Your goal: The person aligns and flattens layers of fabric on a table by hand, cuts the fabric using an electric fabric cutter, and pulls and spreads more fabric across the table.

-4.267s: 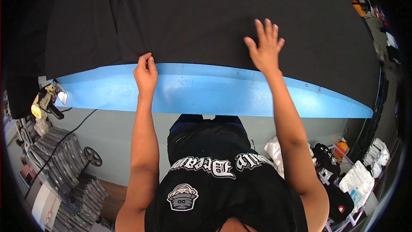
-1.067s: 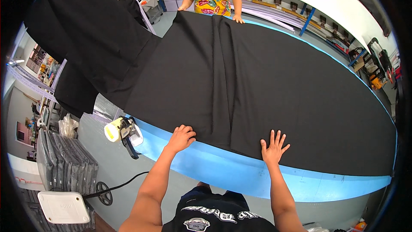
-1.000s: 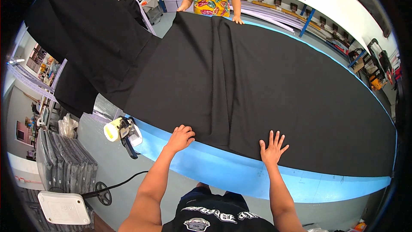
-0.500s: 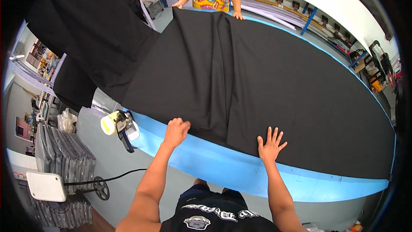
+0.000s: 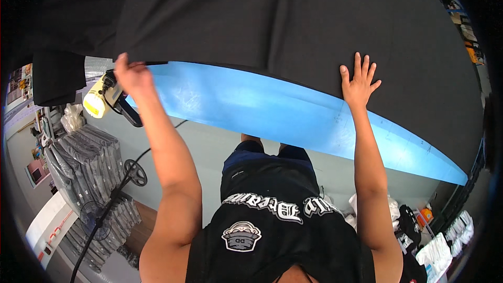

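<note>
A wide sheet of black fabric lies over a blue, smooth, curved-edged board, with the board's near strip bare. At the left end of the fabric's near edge is my left hand, fingers bent and closed on that edge; the fingers are slightly blurred. My right hand rests palm down on the fabric, right of centre, with its fingers spread. A fold runs away from me through the cloth between the hands. Just beside my left hand sits a yellow cylindrical tool with a black handle.
Several grey plastic-wrapped bundles are stacked at the lower left. A black pole with a handwheel stands in front of them. White and black cloth items lie at the lower right. A dark fabric piece hangs at the left.
My left hand has moved left along the fabric's near edge, close to the yellow tool. My right hand stays flat on the cloth. The view has tilted down, and the co-worker is out of it.
</note>
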A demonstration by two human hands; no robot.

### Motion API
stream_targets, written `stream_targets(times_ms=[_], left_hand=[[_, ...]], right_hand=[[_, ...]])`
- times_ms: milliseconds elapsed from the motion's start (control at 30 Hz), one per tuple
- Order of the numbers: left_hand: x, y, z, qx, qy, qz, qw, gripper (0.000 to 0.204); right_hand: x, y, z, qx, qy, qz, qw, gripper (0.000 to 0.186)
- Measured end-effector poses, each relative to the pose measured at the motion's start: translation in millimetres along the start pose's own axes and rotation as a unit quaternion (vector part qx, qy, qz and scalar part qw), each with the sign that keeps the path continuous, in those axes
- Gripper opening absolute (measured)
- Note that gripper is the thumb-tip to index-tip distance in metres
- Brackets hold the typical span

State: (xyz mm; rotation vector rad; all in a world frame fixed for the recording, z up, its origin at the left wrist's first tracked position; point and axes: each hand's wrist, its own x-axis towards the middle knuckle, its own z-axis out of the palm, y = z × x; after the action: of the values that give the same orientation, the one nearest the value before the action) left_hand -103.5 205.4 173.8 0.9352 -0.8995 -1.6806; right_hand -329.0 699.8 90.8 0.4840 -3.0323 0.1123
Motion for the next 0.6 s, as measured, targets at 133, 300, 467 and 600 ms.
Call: stream_targets(times_ms=[133, 300, 467, 600], left_hand=[[38, 13, -45, -0.128, -0.044, 0.062, 0.989, 0.01], [-14, -64, -20, 0.169, 0.06, -0.006, 0.984, 0.068], [-7, -56, -15, 0.271, 0.022, -0.082, 0.959, 0.032], [2, -54, -17, 0.242, 0.02, -0.101, 0.965, 0.032]], right_hand=[[-3, -2, 0, -0.002, 0.001, -0.007, 1.0, 0.067], [-5, -1, -3, 0.0, 0.002, -0.004, 1.0, 0.067], [-3, 7, -3, -0.01, 0.013, -0.012, 1.0, 0.065], [-1, 10, -3, -0.017, 0.001, -0.009, 1.0, 0.065]])
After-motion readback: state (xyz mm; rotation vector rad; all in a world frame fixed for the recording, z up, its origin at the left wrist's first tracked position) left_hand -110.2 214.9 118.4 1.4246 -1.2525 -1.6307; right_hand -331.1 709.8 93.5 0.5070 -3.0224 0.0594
